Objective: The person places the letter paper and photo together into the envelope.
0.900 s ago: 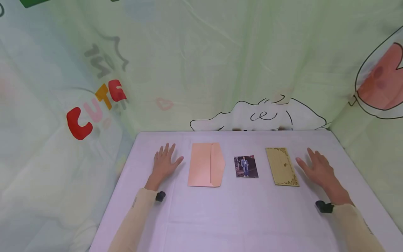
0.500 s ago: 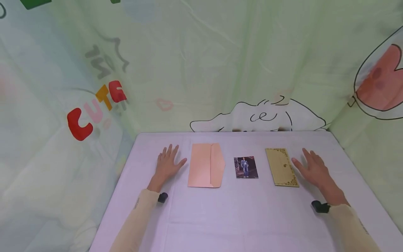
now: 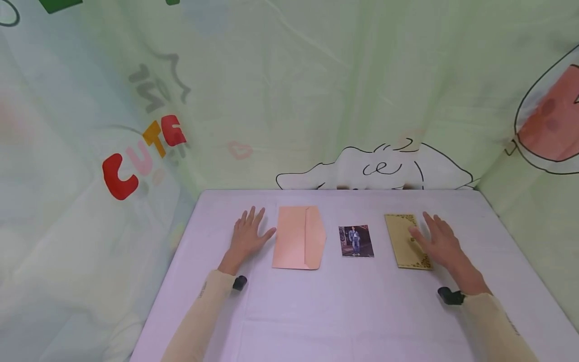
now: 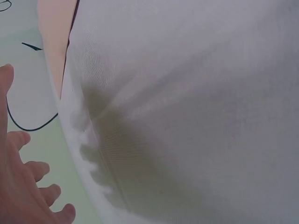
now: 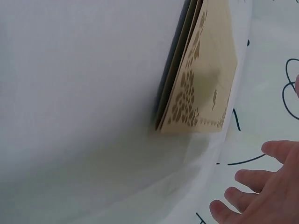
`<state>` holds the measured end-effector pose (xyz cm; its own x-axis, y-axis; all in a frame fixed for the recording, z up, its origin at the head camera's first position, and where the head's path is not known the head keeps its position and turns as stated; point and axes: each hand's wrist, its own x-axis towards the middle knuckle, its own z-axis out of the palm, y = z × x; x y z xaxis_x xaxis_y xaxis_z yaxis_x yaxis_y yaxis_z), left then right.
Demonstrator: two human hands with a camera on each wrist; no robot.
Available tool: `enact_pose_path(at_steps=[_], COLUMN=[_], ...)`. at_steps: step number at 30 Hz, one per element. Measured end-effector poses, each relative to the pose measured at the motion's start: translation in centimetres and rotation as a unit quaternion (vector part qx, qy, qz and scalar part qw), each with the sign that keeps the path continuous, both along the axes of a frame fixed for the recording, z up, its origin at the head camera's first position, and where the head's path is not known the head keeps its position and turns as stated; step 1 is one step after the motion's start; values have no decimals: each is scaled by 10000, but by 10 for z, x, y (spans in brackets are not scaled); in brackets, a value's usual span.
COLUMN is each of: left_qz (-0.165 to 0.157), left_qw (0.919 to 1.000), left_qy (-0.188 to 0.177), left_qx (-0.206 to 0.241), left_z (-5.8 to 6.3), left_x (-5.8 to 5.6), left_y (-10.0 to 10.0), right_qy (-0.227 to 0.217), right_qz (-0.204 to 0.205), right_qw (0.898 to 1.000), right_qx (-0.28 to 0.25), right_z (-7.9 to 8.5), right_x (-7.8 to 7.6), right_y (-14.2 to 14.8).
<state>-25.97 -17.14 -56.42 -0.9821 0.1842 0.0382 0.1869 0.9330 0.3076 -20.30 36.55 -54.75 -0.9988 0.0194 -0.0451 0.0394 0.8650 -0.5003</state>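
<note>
My left hand hovers with spread fingers beside a pink envelope, its thumb tip right at the envelope's left edge. The envelope's flap side faces right, and in the left wrist view its corner shows at the top. A small photo of a standing person lies in the middle. My right hand, fingers spread and holding nothing, overlaps the right side of a tan folded card in the head view. In the right wrist view the card shows layered edges and a brown ornamental border.
A pale lilac cloth covers the table. Behind it hangs a light green curtain with cartoon drawings, and another printed curtain closes off the left side. A small black device sits at each wrist.
Both hands have moved inward: the left hand rightward to the envelope's edge, the right hand leftward until its thumb overlaps the tan card. The envelope, photo and card stay in place.
</note>
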Motion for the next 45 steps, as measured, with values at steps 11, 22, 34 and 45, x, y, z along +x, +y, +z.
enact_pose_path(at_steps=[11,22,34,45], left_qz=[-144,-309,-570,-818], left_qw=[9999,9995,9977,9953], left_qy=[44,-92,-183,-190], left_qx=[43,-68,-322,-489], left_z=[4,7,6,4], left_x=[2,2,0,3], left_y=[11,27,52,66], right_qy=[-64,-16,-33,179], right_qz=[179,342,541,923], right_qw=[9998,9994,9983,9952], right_qx=[40,49,191,287], right_z=[-2,1,-2,0], right_x=[-5,-10,-17,-19], right_y=[-19,-46,-76,-109])
